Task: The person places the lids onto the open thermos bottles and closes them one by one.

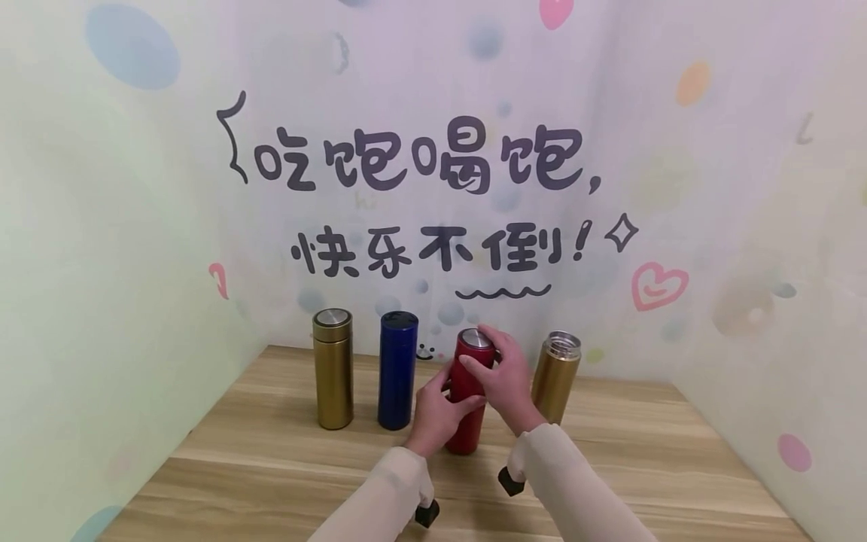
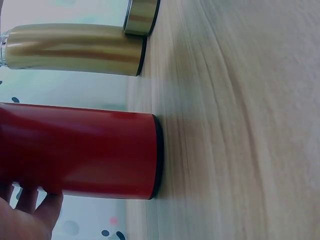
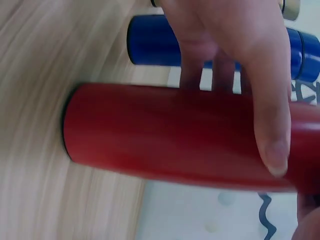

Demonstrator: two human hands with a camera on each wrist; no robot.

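A red thermos [image 1: 466, 429] with a silver-topped lid [image 1: 476, 339] stands upright on the wooden table. Around its middle, my left hand [image 1: 435, 415] grips the body, the thumb lying across the front; the right wrist view shows this left hand [image 3: 230, 40] with its fingers behind the red thermos [image 3: 150, 135]. Higher up, my right hand [image 1: 504, 376] holds the lid end, fingers at the lid's right side and thumb across the front. Just right of it stands a gold thermos [image 1: 557, 376] with its bare metal neck exposed. A gold lid [image 2: 141, 15] sits beside that thermos in the left wrist view.
To the left stand a blue thermos [image 1: 396, 376] and another gold thermos [image 1: 333, 384] with its lid on. The wooden table [image 1: 271, 467] meets a printed backdrop [image 1: 433, 75] behind the row, with side walls at left and right.
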